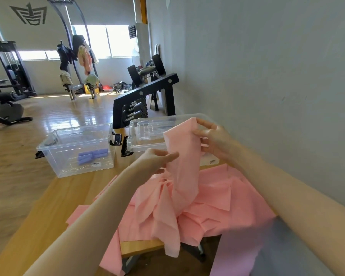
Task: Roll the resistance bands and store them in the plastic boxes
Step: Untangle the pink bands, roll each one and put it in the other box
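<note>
A pink resistance band [184, 156] is lifted above the wooden table [54, 204], its lower end trailing into a crumpled heap of pink bands [217, 198]. My right hand [213, 140] pinches its top right corner. My left hand [157, 158] grips its left edge lower down. On the left stands an open clear plastic box [76, 148], with rolled purple bands [92, 155] inside. A second clear box [147, 132] with clear lids on top stands behind the lifted band.
A grey wall [267, 76] runs close along the right. Black box clips [116, 139] lie between the boxes. A dumbbell rack [143, 96] stands beyond the table. Gym machines and a wooden floor [58, 116] fill the left. A lilac band [233, 253] hangs at the lower right.
</note>
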